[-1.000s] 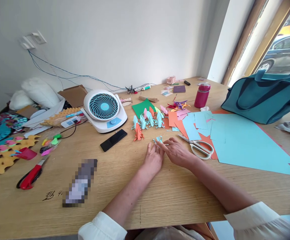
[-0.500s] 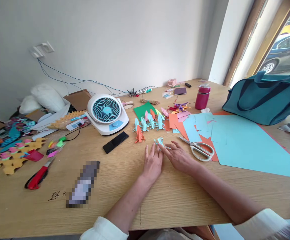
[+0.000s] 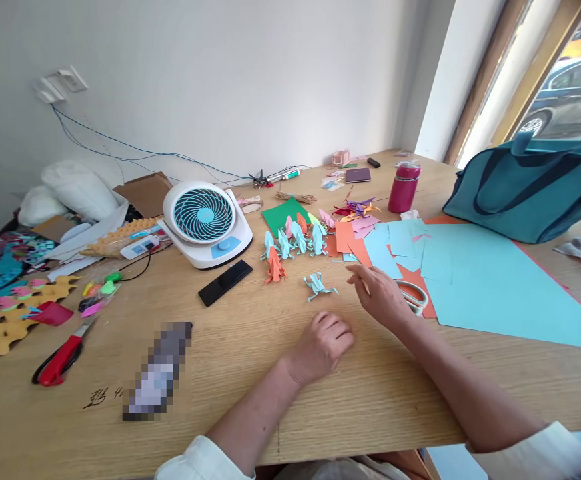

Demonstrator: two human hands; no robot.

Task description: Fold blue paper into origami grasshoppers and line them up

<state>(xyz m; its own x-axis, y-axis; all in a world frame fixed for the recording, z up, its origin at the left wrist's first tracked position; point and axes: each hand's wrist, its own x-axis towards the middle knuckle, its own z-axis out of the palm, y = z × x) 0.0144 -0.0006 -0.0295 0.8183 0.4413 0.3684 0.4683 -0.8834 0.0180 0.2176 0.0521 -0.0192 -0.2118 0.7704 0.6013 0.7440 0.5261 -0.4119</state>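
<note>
Light-blue paper figure [image 3: 316, 285] lies on tabletop [image 3: 240, 373], just beyond both hands, untouched. Left hand [image 3: 324, 343]: grip loosely curled, contents hidden, can't tell. Right hand [image 3: 377, 299]: grip half open, holding nothing visible, blocks most of scissors [image 3: 425, 299]. Paper figure cluster [image 3: 298, 239] far-left of it, orange figure [image 3: 274, 267] nearest. Black phone [image 3: 225, 283] and fan [image 3: 205, 215] left; big blue sheet [image 3: 495, 287] right.

My left hand [image 3: 321, 345] has drawn back toward the table's near edge, its fingers now curled. I've lifted my right hand [image 3: 377, 293] off to the right, over the white-handled scissors [image 3: 415, 298], which leaves the light-blue paper figure [image 3: 317, 285] untouched and fully in view.
</note>
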